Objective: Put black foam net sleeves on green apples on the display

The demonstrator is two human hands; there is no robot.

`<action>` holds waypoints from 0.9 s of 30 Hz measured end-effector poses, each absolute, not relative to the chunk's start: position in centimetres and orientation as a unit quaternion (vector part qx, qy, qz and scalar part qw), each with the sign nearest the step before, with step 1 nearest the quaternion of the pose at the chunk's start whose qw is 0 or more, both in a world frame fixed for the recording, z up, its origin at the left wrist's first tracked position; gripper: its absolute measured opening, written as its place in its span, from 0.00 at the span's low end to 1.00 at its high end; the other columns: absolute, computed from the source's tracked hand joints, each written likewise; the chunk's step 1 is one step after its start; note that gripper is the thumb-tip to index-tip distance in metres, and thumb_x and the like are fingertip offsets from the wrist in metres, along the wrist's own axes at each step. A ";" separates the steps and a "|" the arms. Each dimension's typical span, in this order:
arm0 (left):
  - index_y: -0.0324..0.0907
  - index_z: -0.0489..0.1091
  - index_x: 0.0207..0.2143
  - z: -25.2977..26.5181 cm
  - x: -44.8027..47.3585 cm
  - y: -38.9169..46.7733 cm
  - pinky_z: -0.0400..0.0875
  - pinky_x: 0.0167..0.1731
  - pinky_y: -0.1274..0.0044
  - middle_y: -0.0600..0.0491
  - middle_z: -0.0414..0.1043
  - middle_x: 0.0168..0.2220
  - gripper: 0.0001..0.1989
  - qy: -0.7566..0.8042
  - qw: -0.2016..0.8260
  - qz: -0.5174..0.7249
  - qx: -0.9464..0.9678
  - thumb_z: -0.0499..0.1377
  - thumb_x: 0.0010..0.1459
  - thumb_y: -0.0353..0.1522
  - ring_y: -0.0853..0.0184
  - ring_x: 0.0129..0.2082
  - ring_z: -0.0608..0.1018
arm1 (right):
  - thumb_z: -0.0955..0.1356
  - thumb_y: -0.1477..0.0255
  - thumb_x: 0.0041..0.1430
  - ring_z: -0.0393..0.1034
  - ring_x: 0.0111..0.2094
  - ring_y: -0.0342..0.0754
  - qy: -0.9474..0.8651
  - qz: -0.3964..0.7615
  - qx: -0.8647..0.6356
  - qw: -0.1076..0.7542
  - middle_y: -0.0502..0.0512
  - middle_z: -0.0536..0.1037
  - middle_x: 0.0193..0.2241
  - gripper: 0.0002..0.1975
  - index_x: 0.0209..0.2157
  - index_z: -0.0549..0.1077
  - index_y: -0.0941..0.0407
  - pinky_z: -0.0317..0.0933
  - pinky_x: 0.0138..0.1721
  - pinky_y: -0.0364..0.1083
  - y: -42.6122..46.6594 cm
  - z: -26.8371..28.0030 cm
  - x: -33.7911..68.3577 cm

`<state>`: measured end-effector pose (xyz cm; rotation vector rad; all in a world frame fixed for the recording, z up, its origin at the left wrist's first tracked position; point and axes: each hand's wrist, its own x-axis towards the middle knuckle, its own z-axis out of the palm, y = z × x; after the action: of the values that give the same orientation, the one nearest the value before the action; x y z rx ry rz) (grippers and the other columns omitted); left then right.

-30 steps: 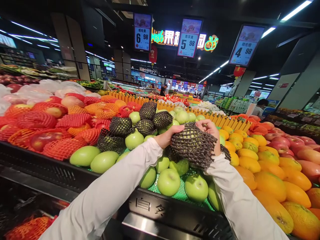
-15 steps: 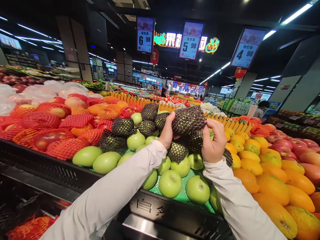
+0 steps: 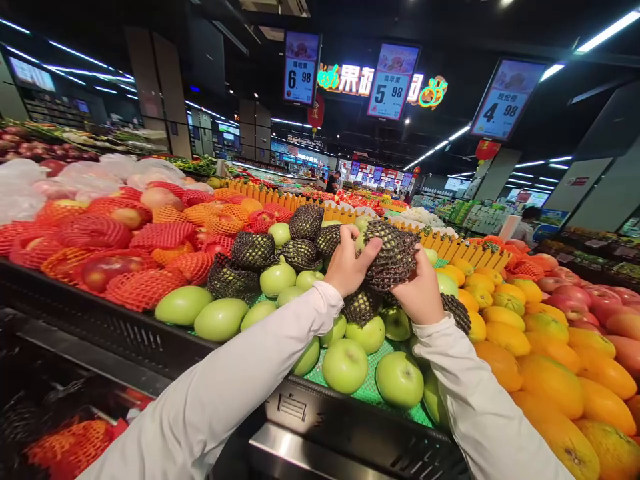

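In the head view both my hands hold a green apple in a black foam net (image 3: pixel 393 257) above the pile. My left hand (image 3: pixel 347 263) is closed on its left side, thumb on the near face. A bit of bare green skin shows by those fingers. My right hand (image 3: pixel 421 290) is closed around the right side of the net; most of its fingers are hidden behind. Beneath them lie bare green apples (image 3: pixel 345 366) on a green liner (image 3: pixel 367 380). Several more netted apples (image 3: pixel 253 251) sit to the left of my hands.
A black crate (image 3: pixel 345 427) runs along the front. Apples in red foam nets (image 3: pixel 120 272) are heaped at left, oranges (image 3: pixel 550 377) and pinkish-red fruit (image 3: pixel 585 293) at right. Behind stands a yellow picket divider (image 3: pixel 465 250). Price screens (image 3: pixel 393 81) hang overhead.
My right hand has gone from pinching the net's right end to wrapping its lower right side. The netted apple has turned, and green skin now shows beside my left fingers. The view has shifted slightly.
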<state>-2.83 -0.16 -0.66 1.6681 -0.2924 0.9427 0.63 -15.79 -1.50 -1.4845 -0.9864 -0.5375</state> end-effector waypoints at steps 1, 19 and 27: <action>0.44 0.55 0.40 -0.6 -3.0 -0.1 0.62 0.42 0.75 0.58 0.62 0.31 0.28 -0.133 0.550 0.394 0.725 0.59 0.57 0.56 0.68 0.33 0.68 | 0.76 0.76 0.42 0.75 0.40 0.52 -0.429 -0.240 -0.642 0.588 0.55 0.79 0.41 0.28 0.47 0.70 0.53 0.73 0.39 0.50 -15.8 -1.4 0.7; 0.41 0.63 0.36 0.5 -3.3 -0.1 0.67 0.39 0.79 0.50 0.66 0.42 0.13 -0.261 0.478 0.389 0.743 0.59 0.62 0.42 0.69 0.40 0.71 | 0.77 0.73 0.37 0.74 0.33 0.47 -0.331 -0.227 -0.586 0.704 0.52 0.78 0.37 0.26 0.37 0.62 0.53 0.72 0.33 0.47 -16.2 -1.1 1.8; 0.42 0.60 0.34 0.2 -2.9 -0.2 0.62 0.39 0.78 0.54 0.65 0.34 0.11 -0.235 0.475 0.425 0.734 0.58 0.64 0.38 0.70 0.34 0.68 | 0.76 0.72 0.36 0.73 0.31 0.46 -0.314 -0.229 -0.591 0.707 0.52 0.76 0.38 0.31 0.40 0.58 0.51 0.68 0.24 0.44 -16.2 -1.5 2.2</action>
<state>-2.87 -0.15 0.17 1.7947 -0.5746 1.0394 2.25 -16.18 -1.50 -1.3132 -0.6968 -0.5080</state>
